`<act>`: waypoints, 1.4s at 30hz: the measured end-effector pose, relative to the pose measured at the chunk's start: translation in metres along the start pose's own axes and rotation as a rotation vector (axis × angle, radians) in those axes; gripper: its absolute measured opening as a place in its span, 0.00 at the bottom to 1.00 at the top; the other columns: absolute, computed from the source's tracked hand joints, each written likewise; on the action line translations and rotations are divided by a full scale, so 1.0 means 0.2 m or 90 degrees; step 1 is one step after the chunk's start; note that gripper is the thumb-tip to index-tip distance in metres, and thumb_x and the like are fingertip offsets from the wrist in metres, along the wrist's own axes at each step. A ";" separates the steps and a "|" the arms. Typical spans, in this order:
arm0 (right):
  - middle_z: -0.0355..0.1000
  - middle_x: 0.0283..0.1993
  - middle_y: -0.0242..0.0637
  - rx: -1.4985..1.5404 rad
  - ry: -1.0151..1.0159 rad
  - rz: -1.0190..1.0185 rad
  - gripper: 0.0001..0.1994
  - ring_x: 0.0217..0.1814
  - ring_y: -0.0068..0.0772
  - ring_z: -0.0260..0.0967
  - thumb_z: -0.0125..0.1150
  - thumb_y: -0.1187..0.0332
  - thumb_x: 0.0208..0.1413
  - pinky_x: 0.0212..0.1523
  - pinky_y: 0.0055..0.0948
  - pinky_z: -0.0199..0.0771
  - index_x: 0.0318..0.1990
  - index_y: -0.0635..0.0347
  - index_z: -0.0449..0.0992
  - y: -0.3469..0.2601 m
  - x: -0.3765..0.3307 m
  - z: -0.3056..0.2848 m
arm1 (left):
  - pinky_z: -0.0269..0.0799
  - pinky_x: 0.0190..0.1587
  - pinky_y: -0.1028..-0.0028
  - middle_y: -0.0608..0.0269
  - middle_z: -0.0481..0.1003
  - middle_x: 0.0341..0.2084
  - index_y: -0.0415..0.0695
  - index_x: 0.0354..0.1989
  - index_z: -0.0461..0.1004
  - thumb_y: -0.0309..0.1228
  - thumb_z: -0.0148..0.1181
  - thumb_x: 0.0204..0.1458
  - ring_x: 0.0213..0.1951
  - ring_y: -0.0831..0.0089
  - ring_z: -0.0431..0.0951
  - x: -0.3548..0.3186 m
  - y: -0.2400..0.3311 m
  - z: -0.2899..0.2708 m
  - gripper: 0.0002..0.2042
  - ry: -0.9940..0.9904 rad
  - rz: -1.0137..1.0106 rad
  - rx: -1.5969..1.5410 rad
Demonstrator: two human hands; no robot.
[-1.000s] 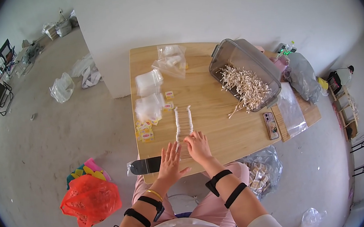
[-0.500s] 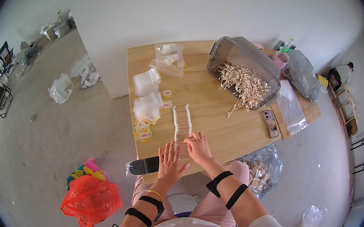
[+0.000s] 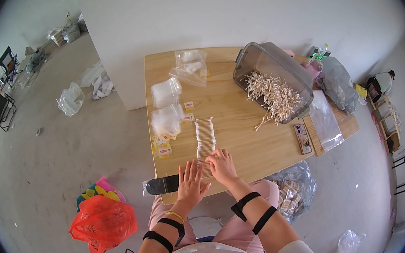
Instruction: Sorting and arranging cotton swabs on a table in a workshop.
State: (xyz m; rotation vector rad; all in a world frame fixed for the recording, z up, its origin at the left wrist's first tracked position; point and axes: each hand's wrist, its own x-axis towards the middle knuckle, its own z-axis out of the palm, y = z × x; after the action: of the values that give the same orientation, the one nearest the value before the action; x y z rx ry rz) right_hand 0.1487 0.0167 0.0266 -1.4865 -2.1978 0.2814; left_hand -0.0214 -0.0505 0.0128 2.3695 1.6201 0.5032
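A long row of cotton swabs [image 3: 205,136] lies side by side on the wooden table [image 3: 246,161], running away from me. My left hand [image 3: 191,181] rests flat at the near left side of the row, fingers stretched out, over the end of a black flat strip [image 3: 161,185]. At the row's right edge, my right hand [image 3: 222,165] has its fingers bent in toward the swabs. Its thumb and fingertips come together there; whatever they hold is too small to tell. The near end of the row shows between both hands.
A grey plastic bin [image 3: 274,53] tilts toward me, with loose cotton swabs [image 3: 273,93] spilling from it. Clear bags [image 3: 167,118] and small yellow-white cards [image 3: 162,148] lie left. A phone [image 3: 303,138] sits right. A red bag [image 3: 102,223] stands on the floor.
The whole view has shifted slightly. Both hands stay by the near part of the row, with hardly any movement.
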 end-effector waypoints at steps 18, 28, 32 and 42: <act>0.69 0.48 0.35 -0.012 0.004 0.041 0.09 0.54 0.42 0.65 0.58 0.73 0.56 0.54 0.43 0.65 0.42 0.50 0.80 0.02 0.00 0.00 | 0.37 0.73 0.46 0.46 0.52 0.71 0.42 0.71 0.54 0.50 0.51 0.61 0.73 0.50 0.48 0.01 0.01 0.02 0.35 0.001 -0.011 0.050; 0.53 0.73 0.49 0.047 -0.058 0.019 0.38 0.76 0.50 0.48 0.63 0.59 0.56 0.74 0.47 0.47 0.70 0.64 0.54 0.00 -0.26 -0.06 | 0.32 0.74 0.49 0.46 0.49 0.72 0.37 0.72 0.50 0.52 0.47 0.62 0.75 0.53 0.43 -0.01 -0.03 -0.01 0.38 -0.012 -0.024 -0.069; 0.45 0.77 0.53 0.009 -0.089 0.023 0.42 0.80 0.50 0.38 0.59 0.52 0.59 0.78 0.47 0.37 0.73 0.66 0.47 0.00 -0.29 -0.04 | 0.27 0.74 0.49 0.44 0.44 0.74 0.31 0.72 0.45 0.58 0.38 0.62 0.76 0.53 0.37 -0.01 -0.03 0.03 0.43 -0.038 -0.065 0.089; 0.39 0.78 0.57 -0.088 -0.104 0.000 0.44 0.81 0.56 0.34 0.55 0.48 0.59 0.78 0.51 0.35 0.74 0.67 0.45 -0.05 -0.29 0.08 | 0.24 0.74 0.47 0.41 0.41 0.74 0.29 0.72 0.41 0.63 0.32 0.62 0.76 0.53 0.34 0.02 0.03 0.08 0.46 -0.066 -0.070 0.088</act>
State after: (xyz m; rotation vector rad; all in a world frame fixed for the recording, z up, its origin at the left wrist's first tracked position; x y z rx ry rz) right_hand 0.1503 -0.0385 0.0026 -1.5876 -2.3883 0.2638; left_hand -0.0087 -0.0481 0.0008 2.3417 1.7780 0.2518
